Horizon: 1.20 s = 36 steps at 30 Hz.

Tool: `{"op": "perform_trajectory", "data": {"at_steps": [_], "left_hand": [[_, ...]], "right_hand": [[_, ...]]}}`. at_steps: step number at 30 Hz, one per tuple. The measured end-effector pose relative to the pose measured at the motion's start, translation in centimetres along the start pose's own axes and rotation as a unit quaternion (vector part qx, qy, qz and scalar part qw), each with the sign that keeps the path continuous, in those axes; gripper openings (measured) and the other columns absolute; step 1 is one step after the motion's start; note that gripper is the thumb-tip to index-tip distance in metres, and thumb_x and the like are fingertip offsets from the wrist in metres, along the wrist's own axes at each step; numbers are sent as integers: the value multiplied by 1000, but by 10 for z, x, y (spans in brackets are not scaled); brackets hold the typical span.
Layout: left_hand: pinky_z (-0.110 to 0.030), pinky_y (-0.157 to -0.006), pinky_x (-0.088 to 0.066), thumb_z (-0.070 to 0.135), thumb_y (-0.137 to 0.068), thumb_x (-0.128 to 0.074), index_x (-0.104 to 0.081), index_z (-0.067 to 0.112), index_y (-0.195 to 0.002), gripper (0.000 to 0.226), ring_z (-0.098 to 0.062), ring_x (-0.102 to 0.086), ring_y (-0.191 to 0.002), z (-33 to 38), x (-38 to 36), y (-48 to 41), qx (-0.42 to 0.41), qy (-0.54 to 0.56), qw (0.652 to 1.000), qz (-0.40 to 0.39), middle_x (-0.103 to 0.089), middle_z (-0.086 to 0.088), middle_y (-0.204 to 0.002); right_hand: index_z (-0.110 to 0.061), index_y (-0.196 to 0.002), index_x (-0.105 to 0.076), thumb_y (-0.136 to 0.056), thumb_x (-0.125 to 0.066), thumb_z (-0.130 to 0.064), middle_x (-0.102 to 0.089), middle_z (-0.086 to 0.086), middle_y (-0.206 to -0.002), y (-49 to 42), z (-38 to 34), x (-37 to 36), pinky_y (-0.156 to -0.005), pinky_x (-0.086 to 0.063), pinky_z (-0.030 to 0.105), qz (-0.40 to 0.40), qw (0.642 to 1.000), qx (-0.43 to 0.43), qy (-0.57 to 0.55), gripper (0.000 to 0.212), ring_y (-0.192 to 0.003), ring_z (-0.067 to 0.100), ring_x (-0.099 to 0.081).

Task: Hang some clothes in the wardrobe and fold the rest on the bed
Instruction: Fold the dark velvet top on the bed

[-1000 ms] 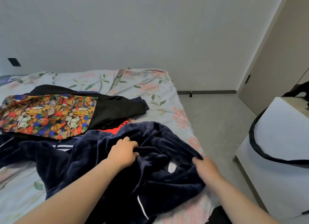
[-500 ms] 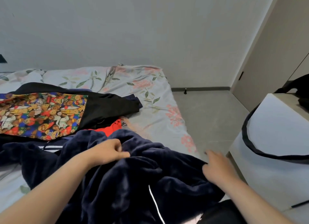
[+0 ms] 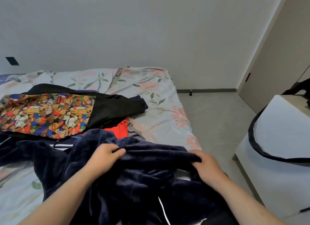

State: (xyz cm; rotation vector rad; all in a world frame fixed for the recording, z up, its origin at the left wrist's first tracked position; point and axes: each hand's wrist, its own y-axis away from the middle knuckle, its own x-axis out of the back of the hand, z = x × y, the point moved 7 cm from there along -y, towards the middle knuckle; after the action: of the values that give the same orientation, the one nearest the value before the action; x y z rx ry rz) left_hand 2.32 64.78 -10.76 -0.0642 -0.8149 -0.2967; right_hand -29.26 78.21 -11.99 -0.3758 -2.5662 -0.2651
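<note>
Both hands grip one thick fold of a navy velvety garment (image 3: 151,182) at the near edge of the bed (image 3: 159,107). The left hand (image 3: 104,155) has its fingers curled round the fold, the thumb pinching the cloth from the front. The right hand (image 3: 205,164) closes over the other end of the same fold, fingers wrapped under it (the fingertips themselves are hidden by the cloth). Between the two hands the fold runs as a taut, rounded ridge. The garment is dark blue with a soft plush nap that catches the light in dull streaks; a thin white piping line (image 3: 163,211) runs down it below the hands, and its bulk spreads in heavy wrinkles to the left of the left hand, over the floral sheet.

Just beyond the left hand lies a bright red garment (image 3: 120,129), partly covered, with a grey piece of cloth (image 3: 134,129) touching it. Farther out and to the left lies a black garment (image 3: 114,107) with a many-coloured teddy-bear print panel (image 3: 45,114). To the right of the right hand, apart from the bed, stands a white cabinet (image 3: 276,174) with a black strap (image 3: 258,145) draped over it
</note>
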Motion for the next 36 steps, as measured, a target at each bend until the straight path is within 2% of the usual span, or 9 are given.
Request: {"op": "perform_trajectory", "data": {"at_steps": [4,9,13,16,19,26,29,31,36], "left_hand": [[-31,-61,-42,29,-91,-67,-66,16,-66,29,-13,-60,-62,42,36,-10,-39,-4,997,62,-64,2,-62],[-21,-51,-44,32,-93,-67,-61,22,-64,32,-2,-50,-46,55,-17,49,27,-150,859,-489,-55,13,-50],[-38,-77,-57,34,-83,-75,-70,25,-85,11,-11,-65,-81,53,-9,8,-40,-44,979,-195,-71,7,-87],[-43,-112,-36,61,-70,-64,-43,32,-144,82,-21,-41,-136,35,-25,-12,-119,-284,941,-136,-42,2,-148],[-42,-108,-30,57,-83,-49,-44,32,-137,59,-24,-48,-130,19,-52,-9,-109,-376,894,-219,-52,1,-143],[-38,-93,-45,50,-95,-42,-43,36,-141,48,-25,-48,-115,35,-44,23,-189,-431,869,-153,-41,0,-134],[-38,-95,-45,58,-88,-46,-40,38,-141,57,-22,-40,-117,29,-34,43,-180,-413,881,-147,-33,4,-138],[-33,-95,-45,61,-82,-52,-47,37,-131,55,-17,-44,-113,26,-22,55,-173,-383,895,-149,-38,9,-130],[-28,-101,-40,20,-84,-51,-53,38,-123,43,-9,-48,-120,-3,34,41,-63,-240,963,-101,-53,14,-134]], "right_hand": [[-32,-73,-72,-86,-57,3,-72,-11,-77,0,-9,13,-68,-46,15,-23,1000,-1,21,40,-76,5,-64],[-29,-93,-78,-62,-58,-24,-76,-8,-96,46,-1,-29,-83,-53,29,-404,854,-56,323,38,-87,10,-68],[-4,-74,-64,-66,-60,-23,-64,5,-71,22,-10,-21,-64,-44,37,-194,959,-53,202,21,-65,13,-49],[-27,-98,-64,-81,-68,-31,-61,-6,-108,10,-16,-10,-90,-47,29,-5,983,3,184,19,-97,10,-55],[-29,-149,-35,-78,-72,-49,-29,-6,-157,11,-9,-28,-118,-27,32,-44,981,-28,187,83,-145,16,-27],[-36,-156,-21,-90,-46,-67,-45,-8,-150,11,-20,-52,-112,-34,33,-120,984,-61,114,77,-139,19,-42],[-32,-105,-66,-92,-51,-51,-68,-11,-94,11,-19,-61,-81,-45,29,-146,978,-58,137,28,-94,16,-62],[-22,-61,-46,-82,-58,-25,-45,-11,-59,20,-25,-61,-60,-34,29,-185,972,-33,142,25,-61,11,-44],[-14,-81,-51,-72,-49,-6,-55,3,-87,47,-33,-54,-65,-38,30,-299,929,-8,217,13,-75,16,-49]]}}
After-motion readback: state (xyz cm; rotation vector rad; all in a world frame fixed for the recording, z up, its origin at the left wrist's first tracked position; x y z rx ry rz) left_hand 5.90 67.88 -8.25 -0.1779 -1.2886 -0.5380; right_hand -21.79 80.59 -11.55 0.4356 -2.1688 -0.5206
